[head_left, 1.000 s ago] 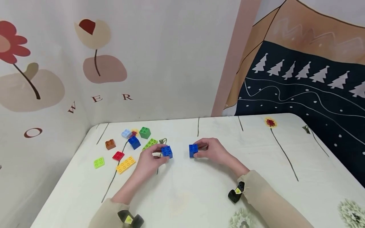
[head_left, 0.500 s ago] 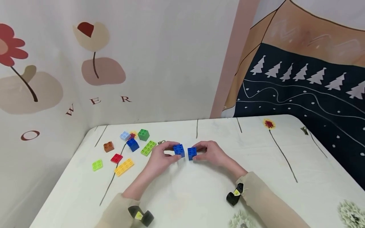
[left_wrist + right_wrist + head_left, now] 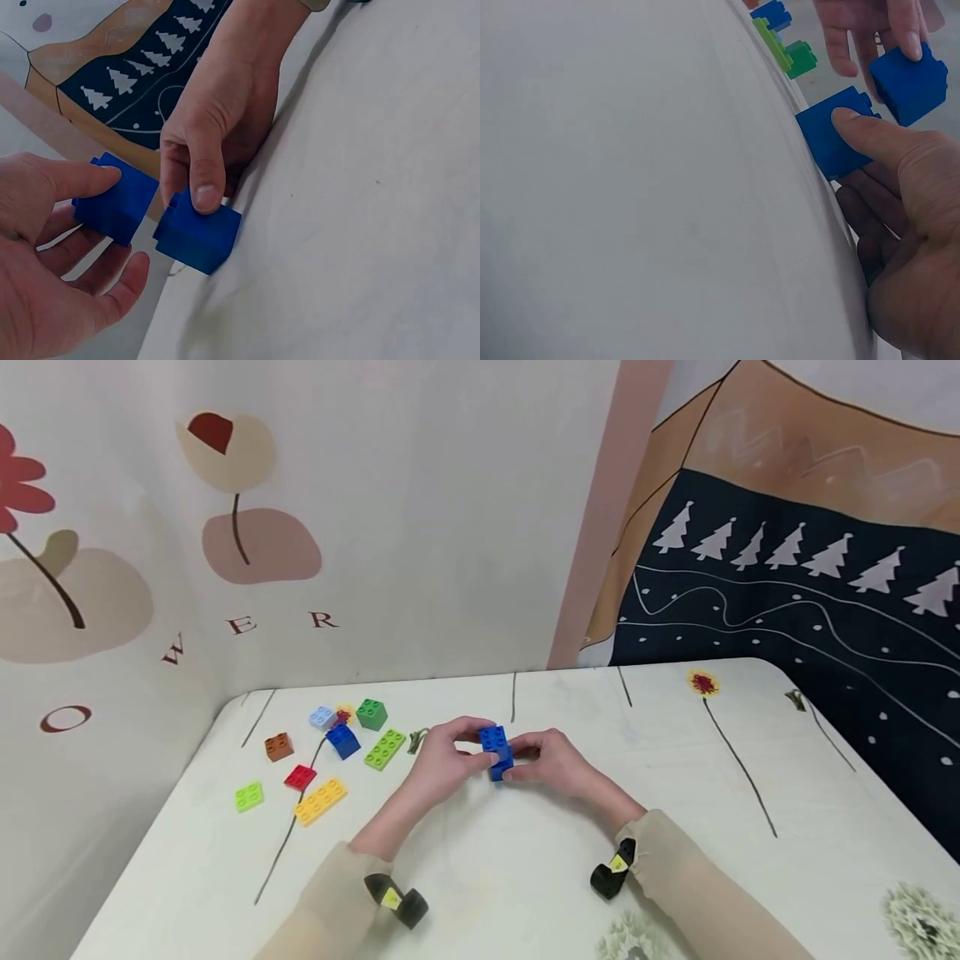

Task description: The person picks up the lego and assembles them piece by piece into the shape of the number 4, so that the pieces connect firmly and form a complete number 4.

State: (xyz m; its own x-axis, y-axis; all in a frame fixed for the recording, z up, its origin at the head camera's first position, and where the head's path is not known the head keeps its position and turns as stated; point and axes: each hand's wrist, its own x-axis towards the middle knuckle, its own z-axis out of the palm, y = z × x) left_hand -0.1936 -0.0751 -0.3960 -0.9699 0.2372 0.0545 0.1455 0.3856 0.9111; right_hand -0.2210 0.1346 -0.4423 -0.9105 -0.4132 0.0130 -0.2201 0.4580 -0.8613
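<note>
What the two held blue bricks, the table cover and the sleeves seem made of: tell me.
Upper blue brick in the left hand and lower blue brick in the right hand: probably hard plastic, smooth, low-sheen; crisp edges and moulded studs.
Table cover: likely fabric, matte, printed; faint creases show, though perhaps a coated sheet.
Sleeves: apparently soft cloth, matte; gathered folds at the cuff.

Loose bricks (image 3: 320, 802) lie on the table (image 3: 495, 885), left of the hands (image 3: 442, 760) and two held bricks (image 3: 492, 737), before a backdrop (image 3: 420, 527).

Left grip (image 3: 446, 762) and right grip (image 3: 557, 763) pinch, seemingly apart.
</note>
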